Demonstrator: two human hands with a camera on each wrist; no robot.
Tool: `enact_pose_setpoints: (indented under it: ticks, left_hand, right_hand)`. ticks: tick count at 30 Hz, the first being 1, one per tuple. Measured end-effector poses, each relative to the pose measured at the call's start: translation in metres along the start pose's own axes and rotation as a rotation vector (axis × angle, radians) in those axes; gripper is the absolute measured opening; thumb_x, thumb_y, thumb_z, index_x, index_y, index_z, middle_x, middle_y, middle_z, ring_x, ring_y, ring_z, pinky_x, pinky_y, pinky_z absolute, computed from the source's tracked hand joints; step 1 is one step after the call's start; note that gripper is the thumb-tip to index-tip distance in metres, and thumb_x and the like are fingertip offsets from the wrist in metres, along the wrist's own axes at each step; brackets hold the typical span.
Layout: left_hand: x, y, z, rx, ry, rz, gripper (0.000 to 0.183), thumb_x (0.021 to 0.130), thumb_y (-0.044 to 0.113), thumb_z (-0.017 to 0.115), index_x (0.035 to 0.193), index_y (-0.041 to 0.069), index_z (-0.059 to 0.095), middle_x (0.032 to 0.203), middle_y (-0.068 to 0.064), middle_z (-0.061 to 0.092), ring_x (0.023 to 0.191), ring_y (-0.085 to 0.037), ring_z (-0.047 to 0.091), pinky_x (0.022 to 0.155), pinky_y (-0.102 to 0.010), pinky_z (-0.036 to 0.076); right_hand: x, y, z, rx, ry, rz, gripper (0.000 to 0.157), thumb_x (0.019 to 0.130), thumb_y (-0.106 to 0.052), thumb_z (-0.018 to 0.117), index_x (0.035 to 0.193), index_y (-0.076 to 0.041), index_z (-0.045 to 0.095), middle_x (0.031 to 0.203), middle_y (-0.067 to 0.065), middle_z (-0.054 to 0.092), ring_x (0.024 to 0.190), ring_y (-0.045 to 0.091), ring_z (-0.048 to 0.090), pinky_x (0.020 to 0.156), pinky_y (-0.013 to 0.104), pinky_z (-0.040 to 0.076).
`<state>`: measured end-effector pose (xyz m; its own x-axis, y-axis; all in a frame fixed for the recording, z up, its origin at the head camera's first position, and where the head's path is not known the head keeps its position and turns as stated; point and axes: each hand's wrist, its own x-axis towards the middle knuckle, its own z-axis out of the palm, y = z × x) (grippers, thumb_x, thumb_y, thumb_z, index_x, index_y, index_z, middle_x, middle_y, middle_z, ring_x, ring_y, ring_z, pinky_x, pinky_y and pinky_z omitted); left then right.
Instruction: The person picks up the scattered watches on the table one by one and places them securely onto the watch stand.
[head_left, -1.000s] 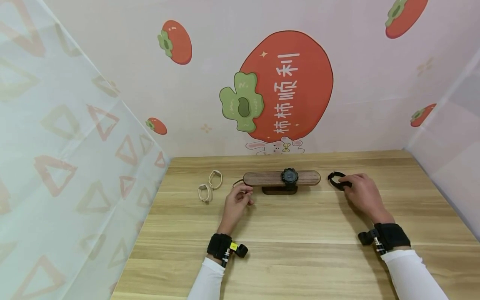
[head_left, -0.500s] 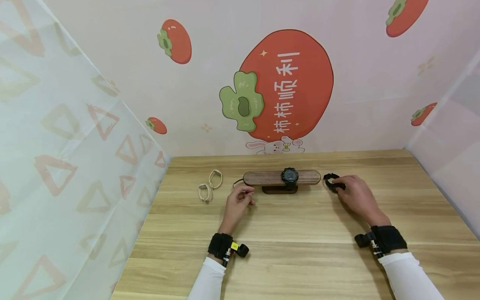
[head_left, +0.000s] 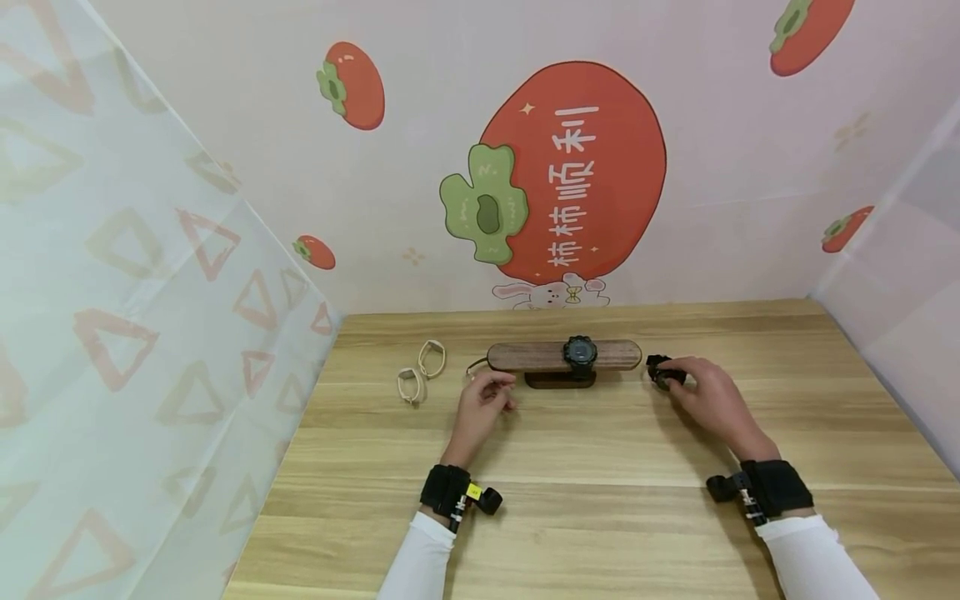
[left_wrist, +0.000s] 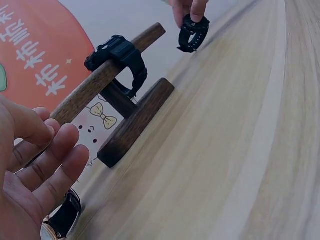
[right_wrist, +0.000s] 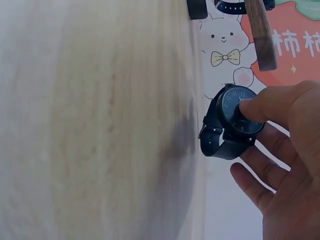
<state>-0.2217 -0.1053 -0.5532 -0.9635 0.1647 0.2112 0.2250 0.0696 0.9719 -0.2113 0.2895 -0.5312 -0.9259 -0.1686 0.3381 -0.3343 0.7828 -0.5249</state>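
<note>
My right hand (head_left: pixel 712 400) pinches a black watch (right_wrist: pixel 235 120) with a round dial, thumb on the dial and fingers behind. Its strap is buckled into a loop, as the right wrist view shows. The watch is just right of a dark wooden T-shaped watch stand (head_left: pixel 517 357). Another black watch (head_left: pixel 580 354), with a thick digital case, is strapped round the stand's bar. My left hand (head_left: pixel 480 408) lies by the bar's left end, fingers loosely bent and holding nothing. Below it in the left wrist view is a black-strapped watch (left_wrist: pixel 65 215), partly cut off by the frame.
Two pale-strapped watches, one nearer (head_left: pixel 408 386) and one farther (head_left: pixel 432 358), rest on the wooden table (head_left: pixel 585 517) to the left. A printed wall (head_left: pixel 405 183) rises behind the table's back edge, with side walls at left and right.
My right hand has brought the black watch left, closer to the stand's right end, and turned it so its loop looks narrower. The left hand has barely shifted.
</note>
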Motion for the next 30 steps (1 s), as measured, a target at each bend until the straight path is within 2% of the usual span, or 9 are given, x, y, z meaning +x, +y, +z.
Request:
enact_pose_setpoints:
  ticks: [4,8,10,17,25,30]
  left_hand:
    - [-0.001,0.001,0.004,-0.009,-0.011,0.007,0.021,0.106,0.000,0.061,0.124,-0.010,0.067,0.118,-0.032,0.065,0.092,-0.053,0.069,0.076,-0.026,0.065]
    - [0.000,0.001,0.009,-0.010,-0.016,0.013,0.020,0.106,0.000,0.062,0.122,-0.009,0.068,0.115,-0.027,0.067,0.091,-0.053,0.069,0.076,-0.027,0.065]
    - [0.000,0.002,0.011,-0.012,-0.021,0.011,0.019,0.106,-0.001,0.062,0.122,-0.008,0.069,0.115,-0.026,0.067,0.092,-0.053,0.069,0.076,-0.027,0.065]
    - [0.001,0.004,0.021,-0.013,-0.053,0.009,0.021,0.107,0.000,0.061,0.125,-0.008,0.068,0.118,-0.027,0.067,0.094,-0.054,0.068,0.077,-0.026,0.064]
    - [-0.001,0.003,0.033,0.025,-0.077,0.015,0.021,0.107,0.002,0.061,0.124,-0.008,0.068,0.116,-0.019,0.068,0.091,-0.043,0.072,0.079,-0.032,0.066]
    - [-0.001,0.002,0.043,0.029,-0.085,0.012,0.019,0.107,0.002,0.062,0.122,-0.007,0.069,0.115,-0.017,0.069,0.089,-0.040,0.073,0.078,-0.030,0.066]
  right_hand:
    - [-0.003,-0.005,0.001,-0.001,0.015,-0.016,0.032,0.094,0.003,0.075,0.126,0.000,0.075,0.116,0.025,0.075,0.101,0.040,0.068,0.079,0.051,0.057]
    - [-0.005,-0.012,0.004,0.011,0.028,-0.031,0.034,0.094,0.002,0.075,0.128,-0.001,0.075,0.112,0.020,0.076,0.092,0.028,0.065,0.072,0.034,0.053]
    - [-0.006,-0.016,0.005,0.024,0.030,-0.039,0.034,0.094,0.002,0.075,0.128,-0.001,0.075,0.111,0.019,0.076,0.088,0.025,0.063,0.069,0.029,0.051]
    - [-0.009,-0.031,0.008,0.065,0.007,-0.037,0.033,0.096,0.001,0.074,0.129,-0.003,0.075,0.109,0.017,0.074,0.081,0.019,0.057,0.065,0.025,0.048]
    - [-0.009,-0.049,0.009,0.111,-0.056,-0.030,0.033,0.098,0.000,0.072,0.130,-0.005,0.074,0.112,0.016,0.073,0.079,0.014,0.054,0.063,0.025,0.047]
    - [-0.008,-0.057,0.014,0.144,-0.070,-0.050,0.033,0.098,0.001,0.073,0.131,-0.004,0.074,0.115,0.016,0.074,0.079,0.011,0.055,0.063,0.024,0.048]
